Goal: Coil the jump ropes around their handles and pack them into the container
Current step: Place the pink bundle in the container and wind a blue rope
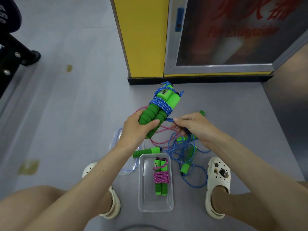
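Note:
My left hand (138,129) grips a pair of green foam handles (158,109) held together, with blue rope (160,103) coiled several turns around their middle. My right hand (191,125) pinches the loose blue rope just right of the handles. A tangle of blue rope (183,152) with more green handles lies on the floor below my right hand. A pink rope (160,130) with a green handle (146,151) lies under my hands. The clear container (141,189) sits between my feet and holds one bundle wrapped in pink rope (160,177).
The container's clear lid (116,139) lies on the grey floor to the left of the container. A yellow pillar (143,37) and a fire extinguisher cabinet (233,34) stand ahead. My white clogs (218,180) flank the container. A black chair base (20,52) is far left.

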`<state>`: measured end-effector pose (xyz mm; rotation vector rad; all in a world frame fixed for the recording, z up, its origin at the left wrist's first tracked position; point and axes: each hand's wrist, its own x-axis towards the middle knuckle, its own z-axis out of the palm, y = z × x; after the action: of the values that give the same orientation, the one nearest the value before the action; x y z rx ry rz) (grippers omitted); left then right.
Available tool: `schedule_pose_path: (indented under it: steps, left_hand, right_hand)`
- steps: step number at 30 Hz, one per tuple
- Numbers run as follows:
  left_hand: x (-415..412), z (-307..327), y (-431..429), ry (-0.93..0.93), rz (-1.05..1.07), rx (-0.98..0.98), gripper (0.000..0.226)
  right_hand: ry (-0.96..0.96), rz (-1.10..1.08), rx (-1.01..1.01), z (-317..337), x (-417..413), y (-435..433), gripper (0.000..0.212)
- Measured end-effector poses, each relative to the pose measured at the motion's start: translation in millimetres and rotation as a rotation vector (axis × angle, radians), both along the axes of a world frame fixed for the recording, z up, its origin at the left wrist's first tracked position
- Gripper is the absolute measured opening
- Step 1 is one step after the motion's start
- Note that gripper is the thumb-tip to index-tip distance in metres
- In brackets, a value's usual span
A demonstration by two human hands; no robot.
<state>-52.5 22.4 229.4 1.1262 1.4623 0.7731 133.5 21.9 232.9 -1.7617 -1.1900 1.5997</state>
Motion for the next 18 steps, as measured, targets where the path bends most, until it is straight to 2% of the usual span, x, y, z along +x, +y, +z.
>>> schedule_pose_path:
  steps: [5, 10, 15, 18]
  left_hand:
    - [4, -6, -4, 0.418, -0.065, 0.265, 0.035]
    - [11, -4, -13, 0.801, -0.168, 0.482, 0.039]
    - [12, -11, -19, 0.929, -0.183, 0.677, 0.052]
    - [13, -18, -24, 0.945, -0.206, 0.791, 0.066]
  right_hand:
    - [0.037, -0.026, -0.015, 4, -6, -1, 0.033]
    - [0.106, -0.008, -0.021, 9, -12, -4, 0.035]
    - [0.15, 0.081, -0.005, 10, -15, -4, 0.032]
    - [0.192, 0.032, -0.012, 9, -18, -2, 0.027]
